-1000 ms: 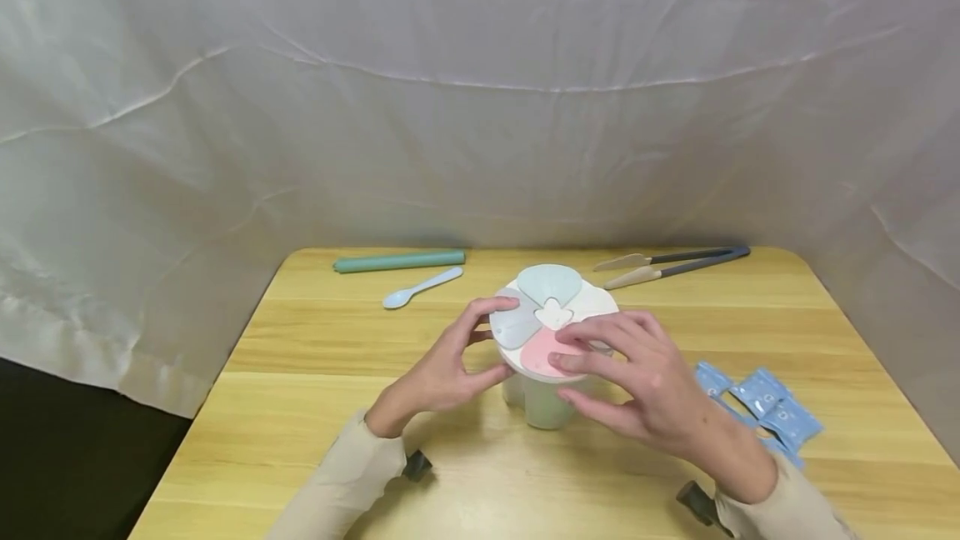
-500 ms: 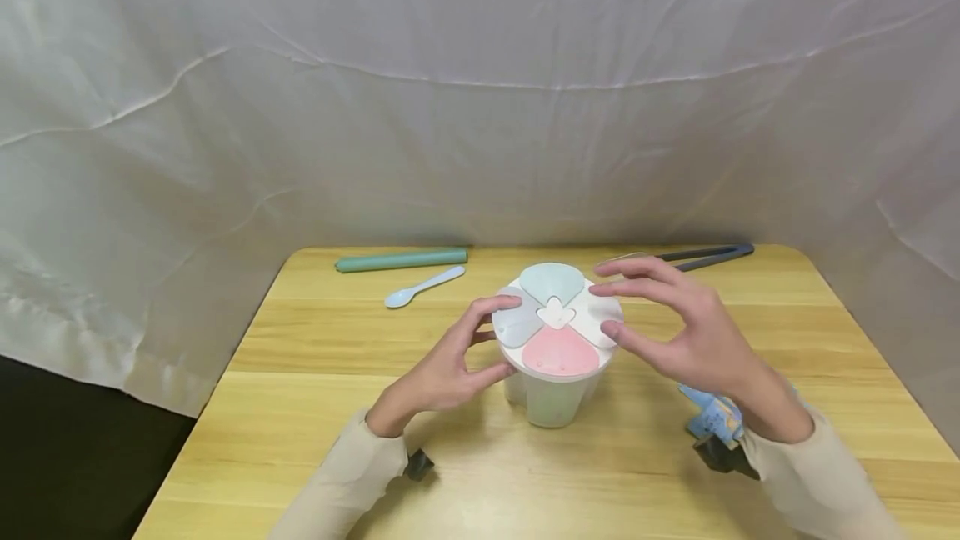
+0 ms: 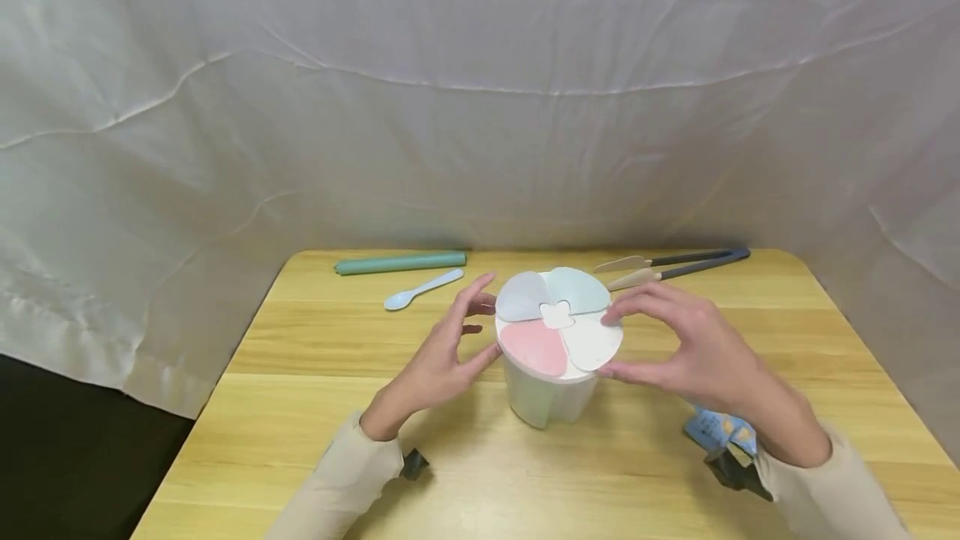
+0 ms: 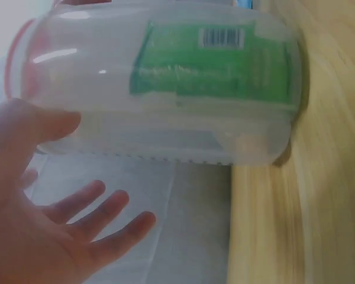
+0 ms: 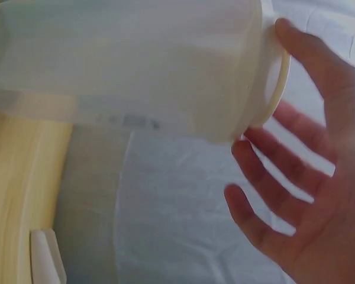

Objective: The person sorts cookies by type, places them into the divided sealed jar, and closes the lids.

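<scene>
A round lidded storage container (image 3: 558, 394) stands upright on the table. Its lid (image 3: 557, 315) carries pink, white, mint and lilac petal-shaped flaps. Through the translucent wall, the left wrist view shows a green packet (image 4: 219, 65) with a barcode. My right hand (image 3: 693, 340) holds the lid's edge at the right, thumb on the near side and fingers on the far side. At the opposite side is my left hand (image 3: 438, 361). Its thumb touches the container below the lid, while the other fingers extend loosely and mostly stand off the wall.
Behind the container lie a green stick-like roll (image 3: 401, 262), a pale blue spoon (image 3: 423, 289) and tongs (image 3: 697, 262) with dark handles. Blue packets (image 3: 720, 430) sit partly hidden under the right forearm. A grey cloth (image 3: 480, 107) hangs behind the table.
My right hand left the pink flap and moved right to the lid's edge. The container has turned clockwise, the pink flap shifting from front to front left. My left fingers have loosened.
</scene>
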A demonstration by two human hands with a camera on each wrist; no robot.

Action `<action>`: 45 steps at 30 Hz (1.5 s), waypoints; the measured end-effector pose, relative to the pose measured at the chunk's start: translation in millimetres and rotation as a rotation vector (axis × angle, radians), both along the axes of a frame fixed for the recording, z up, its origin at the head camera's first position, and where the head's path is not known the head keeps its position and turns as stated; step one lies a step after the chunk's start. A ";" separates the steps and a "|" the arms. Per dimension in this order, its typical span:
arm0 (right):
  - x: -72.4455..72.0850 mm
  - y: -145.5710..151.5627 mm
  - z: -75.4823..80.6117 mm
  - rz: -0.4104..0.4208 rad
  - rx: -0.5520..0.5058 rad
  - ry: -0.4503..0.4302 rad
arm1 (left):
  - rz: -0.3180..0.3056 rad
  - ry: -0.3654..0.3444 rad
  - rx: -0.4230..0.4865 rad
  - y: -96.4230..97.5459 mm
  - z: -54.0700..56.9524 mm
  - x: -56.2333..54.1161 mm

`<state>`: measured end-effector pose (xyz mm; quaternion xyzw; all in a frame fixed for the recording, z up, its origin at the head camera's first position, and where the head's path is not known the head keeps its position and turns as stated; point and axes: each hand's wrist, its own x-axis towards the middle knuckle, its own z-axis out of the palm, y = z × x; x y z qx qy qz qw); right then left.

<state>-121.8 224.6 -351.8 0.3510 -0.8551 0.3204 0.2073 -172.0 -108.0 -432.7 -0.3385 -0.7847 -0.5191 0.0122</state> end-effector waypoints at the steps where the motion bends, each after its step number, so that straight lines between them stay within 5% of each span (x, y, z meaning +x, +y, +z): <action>1: 2.0 -2.1 0.2 -0.016 0.006 0.026 | 0.013 0.002 0.005 0.7 0.9 0.9; 7: 12.6 -16.9 -0.8 -0.098 0.056 0.159 | 0.008 0.014 0.056 2.4 9.3 8.0; 15: 22.3 -30.7 -6.1 -0.199 0.059 0.182 | -0.075 -0.032 0.083 5.5 12.0 12.9; 21: 23.1 -38.9 -12.4 -0.235 0.043 0.207 | -0.181 0.021 0.109 8.6 2.8 11.6; 26: 23.2 -41.8 -16.9 -0.235 0.003 0.236 | -0.200 0.092 0.101 16.3 -7.0 7.2; 31: 21.2 -37.3 -15.4 -0.200 0.005 0.240 | -0.141 0.111 0.100 19.6 -10.6 7.7; 36: 14.6 -31.9 -11.0 -0.051 -0.002 0.205 | -0.096 0.136 0.096 23.0 -11.6 8.9; 40: 9.8 -30.2 -10.6 0.049 -0.001 0.201 | -0.104 0.127 0.097 22.4 -12.1 8.0; 45: 9.7 -32.2 -8.5 0.054 0.031 0.240 | -0.149 0.088 0.120 22.0 -12.5 6.3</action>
